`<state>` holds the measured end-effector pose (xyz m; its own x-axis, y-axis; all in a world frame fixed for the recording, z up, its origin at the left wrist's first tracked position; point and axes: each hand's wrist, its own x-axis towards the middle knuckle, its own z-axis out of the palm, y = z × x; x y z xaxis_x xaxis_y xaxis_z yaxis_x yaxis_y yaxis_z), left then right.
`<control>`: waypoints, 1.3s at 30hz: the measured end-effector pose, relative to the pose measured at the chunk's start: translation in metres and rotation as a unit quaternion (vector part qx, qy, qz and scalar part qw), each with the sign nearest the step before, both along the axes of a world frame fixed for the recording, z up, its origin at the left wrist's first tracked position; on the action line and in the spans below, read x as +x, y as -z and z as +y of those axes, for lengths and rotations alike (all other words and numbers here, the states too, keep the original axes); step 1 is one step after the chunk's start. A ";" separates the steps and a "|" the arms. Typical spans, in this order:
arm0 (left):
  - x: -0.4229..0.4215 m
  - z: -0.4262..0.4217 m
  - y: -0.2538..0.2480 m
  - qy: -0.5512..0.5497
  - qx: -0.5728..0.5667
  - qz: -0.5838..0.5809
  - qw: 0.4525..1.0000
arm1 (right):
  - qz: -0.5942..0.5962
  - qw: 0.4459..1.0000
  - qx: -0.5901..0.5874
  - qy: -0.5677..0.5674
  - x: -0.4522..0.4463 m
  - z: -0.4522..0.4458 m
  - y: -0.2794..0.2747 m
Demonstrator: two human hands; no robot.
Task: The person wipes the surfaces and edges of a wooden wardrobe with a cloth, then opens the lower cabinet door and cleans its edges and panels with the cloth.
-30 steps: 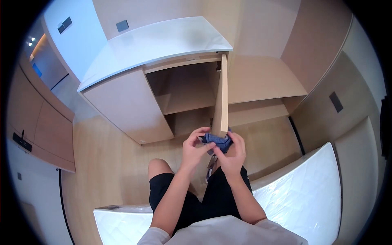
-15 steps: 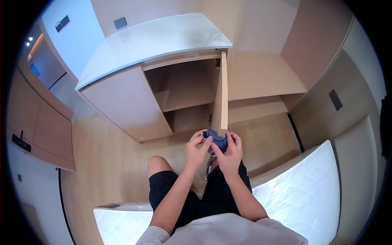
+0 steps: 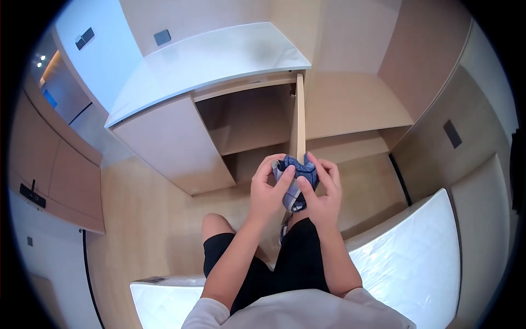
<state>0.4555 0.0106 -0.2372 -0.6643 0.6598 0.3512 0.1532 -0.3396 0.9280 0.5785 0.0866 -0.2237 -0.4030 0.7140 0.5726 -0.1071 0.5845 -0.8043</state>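
Between my two hands is a bunched piece of blue cloth (image 3: 298, 178) with a checked grey and dark pattern along its lower part. My left hand (image 3: 267, 185) pinches its left side, thumb in front. On the right side, the thumb and fingers of my right hand (image 3: 323, 192) grip the same cloth. The cabinet door (image 3: 301, 118) stands swung out edge-on, just beyond the cloth. Whether the cloth touches the door's near edge, I cannot tell. Behind the door's left side, the cabinet (image 3: 164, 145) shows its dark inside with a shelf (image 3: 252, 137).
A white countertop (image 3: 213, 52) tops the cabinet. To the right is a low wooden bench shelf (image 3: 356, 104). A plastic-wrapped mattress (image 3: 411, 257) lies by my right leg, with another white padded end (image 3: 167, 301) at lower left. A brown door (image 3: 60, 175) stands at left.
Both hands have lifted the cloth slightly and shifted right. More of its checked part shows now, hanging below my thumbs. The cabinet door appears more edge-on.
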 end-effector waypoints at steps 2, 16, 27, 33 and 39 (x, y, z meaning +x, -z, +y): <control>-0.003 0.007 0.020 0.065 0.035 -0.090 0.993 | -0.004 1.000 0.011 0.003 0.000 0.001 0.003; 0.013 -0.018 0.065 0.022 -0.036 -0.037 0.998 | -0.030 0.999 -0.037 0.023 0.012 -0.009 0.043; 0.027 -0.005 -0.005 0.021 0.039 -0.041 0.998 | 0.066 0.997 -0.022 0.019 0.001 -0.003 -0.007; 0.034 -0.012 0.014 0.045 0.065 0.008 0.997 | 0.080 0.991 -0.111 -0.002 0.012 -0.012 0.033; 0.030 -0.023 0.041 0.054 0.063 0.031 0.996 | 0.013 0.999 -0.031 0.000 0.026 -0.019 0.061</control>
<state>0.4856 -0.0121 -0.2784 -0.5673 0.6741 0.4731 0.1646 -0.4700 0.8672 0.6042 0.0675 -0.2847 -0.3892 0.7486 0.5368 -0.1286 0.5329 -0.8364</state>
